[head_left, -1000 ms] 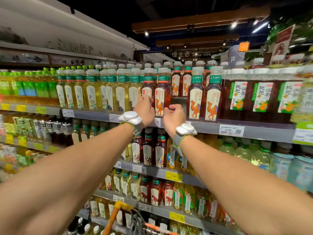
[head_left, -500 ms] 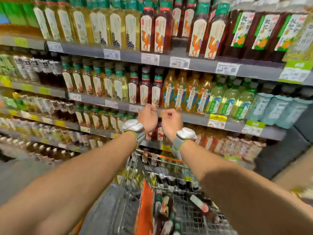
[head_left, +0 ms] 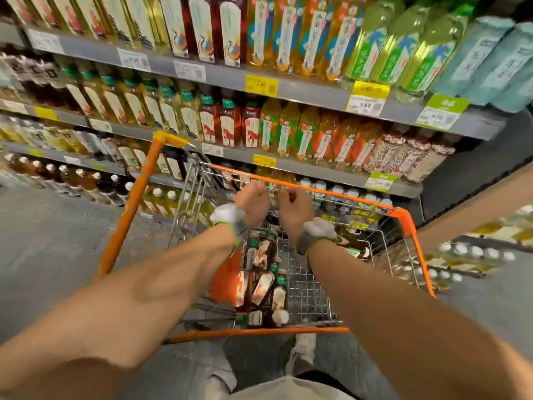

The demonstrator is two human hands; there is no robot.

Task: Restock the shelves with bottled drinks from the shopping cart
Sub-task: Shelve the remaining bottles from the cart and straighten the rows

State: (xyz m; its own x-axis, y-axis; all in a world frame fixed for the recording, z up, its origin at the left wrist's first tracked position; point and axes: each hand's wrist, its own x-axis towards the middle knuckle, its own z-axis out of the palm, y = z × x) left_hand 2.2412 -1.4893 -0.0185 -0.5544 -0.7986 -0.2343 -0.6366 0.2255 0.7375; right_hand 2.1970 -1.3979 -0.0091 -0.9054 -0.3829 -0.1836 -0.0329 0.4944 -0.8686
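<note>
Over the shopping cart, in the head view, the left hand and right hand hang side by side. Both have their fingers curled into fists, and nothing shows in them. Dark bottled drinks lie in the cart's wire basket below the wrists. Just beyond the cart, the shelves carry rows of tea bottles.

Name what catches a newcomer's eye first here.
An orange-rimmed shopping cart fills the centre, with dark bottles lying in its basket. The left hand and right hand hover above it, fingers curled, holding nothing. Behind, grey shelves packed with upright bottled drinks cross the top.
</note>
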